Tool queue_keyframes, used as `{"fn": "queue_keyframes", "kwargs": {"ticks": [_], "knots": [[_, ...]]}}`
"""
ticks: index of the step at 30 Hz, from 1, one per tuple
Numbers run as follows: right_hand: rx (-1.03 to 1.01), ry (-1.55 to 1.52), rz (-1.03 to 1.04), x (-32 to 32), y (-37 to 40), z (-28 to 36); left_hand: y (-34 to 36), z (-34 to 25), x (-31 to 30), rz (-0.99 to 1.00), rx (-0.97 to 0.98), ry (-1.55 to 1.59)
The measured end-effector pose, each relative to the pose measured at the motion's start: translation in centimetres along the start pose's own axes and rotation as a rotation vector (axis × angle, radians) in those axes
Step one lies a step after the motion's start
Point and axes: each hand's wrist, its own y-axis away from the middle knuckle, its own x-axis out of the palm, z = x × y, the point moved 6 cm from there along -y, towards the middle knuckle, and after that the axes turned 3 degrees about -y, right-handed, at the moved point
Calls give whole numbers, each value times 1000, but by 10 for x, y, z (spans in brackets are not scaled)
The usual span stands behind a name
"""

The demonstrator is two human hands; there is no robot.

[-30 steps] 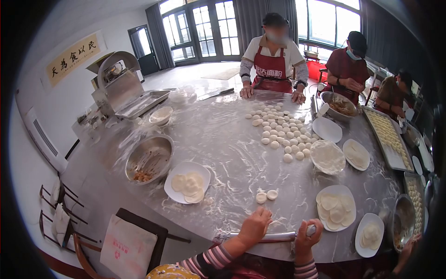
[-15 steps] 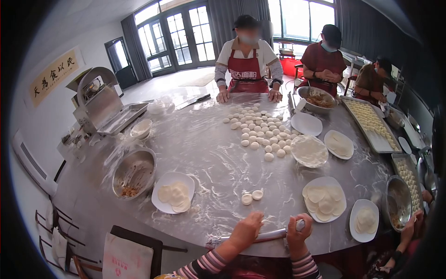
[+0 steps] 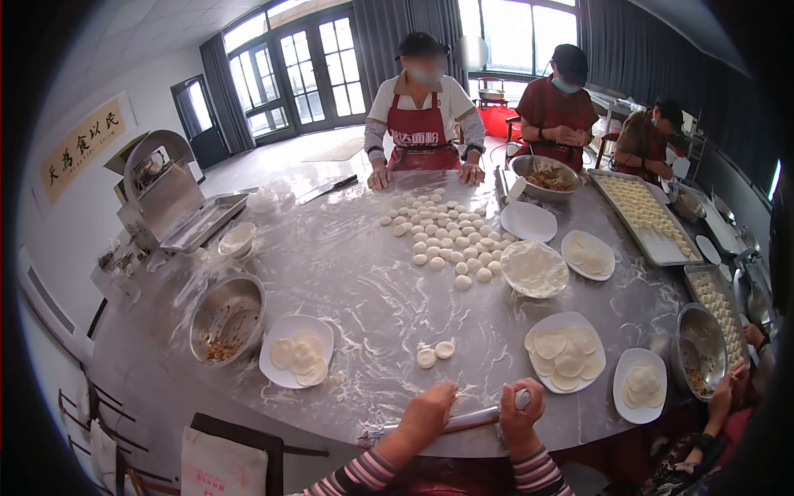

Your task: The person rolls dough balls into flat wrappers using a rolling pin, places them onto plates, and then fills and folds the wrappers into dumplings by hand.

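Pale and slim, the rolling pin [image 3: 471, 420] lies across the near edge of the flour-dusted tabletop [image 3: 372, 281], and we have both hands on it. Our right hand [image 3: 521, 411] has its grip closed round the pin's right end, whose tip shows just above the fingers. Our left hand [image 3: 428, 413] lies palm down over the pin's middle, fingers curved onto it; whether that grip wraps fully round we cannot tell. Just beyond our hands, two small dough discs [image 3: 436, 354] lie touching each other on the tabletop. To their left a white plate [image 3: 289, 324] holds flat wrappers, with a steel bowl [image 3: 240, 298] just beside it. To their right a second plate [image 3: 542, 321] carries more wrappers. Farther off, a cluster of dough pieces [image 3: 447, 236] sits before a person in a red apron [image 3: 420, 132].
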Motion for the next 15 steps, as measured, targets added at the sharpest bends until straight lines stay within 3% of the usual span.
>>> {"fn": "queue_keyframes", "kwargs": {"ticks": [15], "knots": [[2,4,-16,0,3,-2,-2,1,-2,30,-95,-36]]}}
